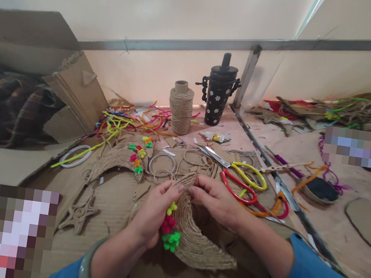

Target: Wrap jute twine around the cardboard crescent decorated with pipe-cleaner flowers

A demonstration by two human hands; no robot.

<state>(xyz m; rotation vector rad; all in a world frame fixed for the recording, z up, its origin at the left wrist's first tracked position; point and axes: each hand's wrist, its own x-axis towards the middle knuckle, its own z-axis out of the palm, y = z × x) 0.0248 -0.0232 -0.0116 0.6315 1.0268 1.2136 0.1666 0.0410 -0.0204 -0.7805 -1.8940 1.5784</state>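
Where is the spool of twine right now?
The spool of twine stands upright at the back of the table, centre, just left of the black flowered flask.

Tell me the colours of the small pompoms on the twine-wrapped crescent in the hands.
Yellow, pink-red and green pompoms, seen in the head view.

twine spool [180,108] | black flowered cup [218,95] | scissors [240,180] | pipe cleaners [129,119]

- Illumination: bright, diffuse daylight; soft shadows only.
- Glare: mild washout on the pale wall [189,10] far beyond the grip.
- Distortion: wide-angle bending at frame edges.
- Sharpness: centre clear; periphery soft; pixelated patches present.
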